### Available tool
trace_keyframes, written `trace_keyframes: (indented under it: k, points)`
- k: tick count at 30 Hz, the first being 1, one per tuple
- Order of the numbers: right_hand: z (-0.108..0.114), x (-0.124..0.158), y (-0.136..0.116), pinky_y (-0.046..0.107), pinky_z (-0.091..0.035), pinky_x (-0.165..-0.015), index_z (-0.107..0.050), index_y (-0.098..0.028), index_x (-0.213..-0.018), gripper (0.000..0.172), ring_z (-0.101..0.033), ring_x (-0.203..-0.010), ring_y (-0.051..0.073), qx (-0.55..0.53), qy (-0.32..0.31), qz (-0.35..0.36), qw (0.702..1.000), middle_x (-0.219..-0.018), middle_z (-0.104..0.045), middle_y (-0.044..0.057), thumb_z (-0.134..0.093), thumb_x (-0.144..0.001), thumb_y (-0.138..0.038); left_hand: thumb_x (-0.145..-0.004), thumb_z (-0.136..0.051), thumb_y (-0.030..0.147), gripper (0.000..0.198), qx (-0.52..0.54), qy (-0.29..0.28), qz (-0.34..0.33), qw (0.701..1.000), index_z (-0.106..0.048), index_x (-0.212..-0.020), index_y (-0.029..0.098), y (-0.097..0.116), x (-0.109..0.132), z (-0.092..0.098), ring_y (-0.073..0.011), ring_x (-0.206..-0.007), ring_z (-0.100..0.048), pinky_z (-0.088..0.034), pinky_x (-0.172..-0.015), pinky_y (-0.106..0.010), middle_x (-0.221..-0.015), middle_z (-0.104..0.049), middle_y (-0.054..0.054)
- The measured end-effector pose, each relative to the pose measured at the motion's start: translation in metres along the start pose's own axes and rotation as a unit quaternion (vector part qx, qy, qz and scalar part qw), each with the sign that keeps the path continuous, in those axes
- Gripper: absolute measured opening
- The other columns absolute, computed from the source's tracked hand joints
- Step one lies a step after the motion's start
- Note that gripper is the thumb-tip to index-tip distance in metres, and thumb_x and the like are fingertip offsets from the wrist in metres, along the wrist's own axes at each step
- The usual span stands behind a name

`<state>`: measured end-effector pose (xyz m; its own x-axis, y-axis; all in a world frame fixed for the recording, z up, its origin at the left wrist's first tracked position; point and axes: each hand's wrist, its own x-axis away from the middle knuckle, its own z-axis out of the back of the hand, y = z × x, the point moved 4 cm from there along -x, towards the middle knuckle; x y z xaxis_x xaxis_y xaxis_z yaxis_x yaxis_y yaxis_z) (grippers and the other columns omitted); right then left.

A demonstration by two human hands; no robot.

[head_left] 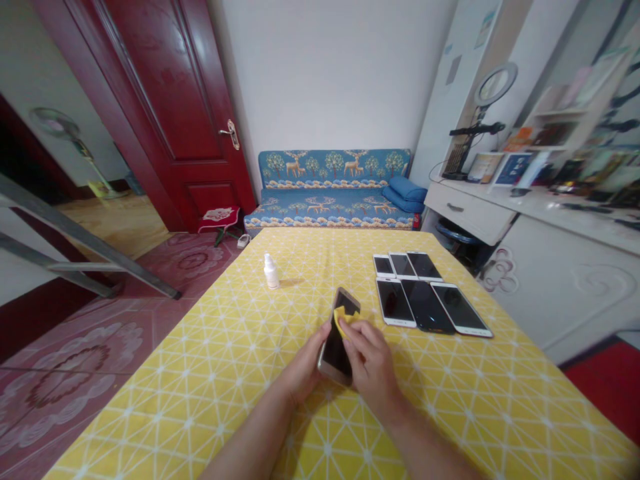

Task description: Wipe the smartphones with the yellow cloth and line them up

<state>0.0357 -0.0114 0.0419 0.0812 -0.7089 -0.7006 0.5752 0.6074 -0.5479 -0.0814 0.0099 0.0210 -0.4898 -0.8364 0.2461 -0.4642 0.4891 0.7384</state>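
A smartphone (334, 357) with a dark screen and pale gold frame is tilted above the table, its screen facing up toward me. My left hand (306, 363) grips it along its left edge. Pinched in the fingers of my right hand (371, 353) is a small yellow cloth (341, 321), which lies against the upper part of the screen. Part of the phone's right side is hidden behind that hand. Farther off to the left, a white spray bottle (271, 272) stands upright on the table.
Several phones lie in two rows at the right, among them a black phone (427, 307) and a white phone (463, 310). The table has a yellow patterned cloth (225, 360). Beyond it is a blue sofa (325, 200); a cluttered white dresser (565, 267) stands right.
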Motion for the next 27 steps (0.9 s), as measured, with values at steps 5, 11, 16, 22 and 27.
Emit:
trace_keyframes:
  k: [5,11,16,22,27]
  points:
    - [-0.014,0.002,-0.036,0.036,-0.042,-0.072,-0.061,-0.022,-0.12,0.038,-0.053,-0.079,0.019,0.009,-0.091,0.093,0.991,-0.084,-0.06,0.005,-0.045,-0.09,-0.008,-0.085,-0.053,0.045,0.04,0.079,0.047,-0.038,0.995,-0.068,-0.092,0.008,0.009,-0.004,0.01,-0.0204,-0.08,-0.067,-0.052,-0.076,-0.029,-0.085,-0.072,-0.012]
    - [-0.001,-0.001,-0.021,0.035,-0.043,-0.07,-0.063,-0.023,-0.117,0.037,-0.054,-0.08,0.019,0.036,-0.019,0.069,0.997,-0.084,-0.059,0.005,-0.045,-0.089,-0.008,-0.078,-0.064,0.029,0.025,0.087,0.113,-0.156,0.977,-0.065,-0.099,0.015,0.023,-0.006,0.023,-0.0162,-0.071,-0.066,-0.051,-0.065,-0.026,-0.086,-0.071,-0.004]
    - [0.003,0.0,-0.017,0.032,-0.048,-0.072,-0.06,-0.027,-0.123,0.041,-0.056,-0.085,0.017,-0.043,0.006,0.066,0.997,-0.093,-0.057,0.006,-0.045,-0.09,-0.007,-0.076,-0.066,0.025,0.032,0.047,0.107,-0.133,0.984,-0.065,-0.106,0.014,0.02,-0.008,0.023,-0.017,-0.07,-0.065,-0.049,-0.064,-0.026,-0.086,-0.072,-0.005]
    - [0.014,-0.006,-0.009,0.031,-0.049,-0.074,-0.062,-0.027,-0.121,0.04,-0.056,-0.088,0.017,-0.051,0.08,0.036,0.995,-0.094,-0.053,0.005,-0.047,-0.09,-0.007,-0.077,-0.068,0.029,0.033,-0.06,0.088,-0.126,0.986,-0.069,-0.107,0.015,0.015,-0.01,0.024,-0.022,-0.091,-0.066,-0.046,-0.084,-0.03,-0.098,-0.073,-0.008]
    - [0.033,-0.008,0.007,0.036,-0.048,-0.082,-0.064,-0.025,-0.114,0.029,-0.054,-0.094,0.018,-0.037,0.183,-0.039,0.982,-0.1,-0.051,0.006,-0.051,-0.09,-0.015,-0.078,-0.067,0.031,0.034,-0.187,0.034,-0.126,0.974,-0.071,-0.109,0.017,0.018,-0.009,0.017,-0.0285,-0.113,-0.058,-0.038,-0.099,-0.038,-0.109,-0.072,-0.008]
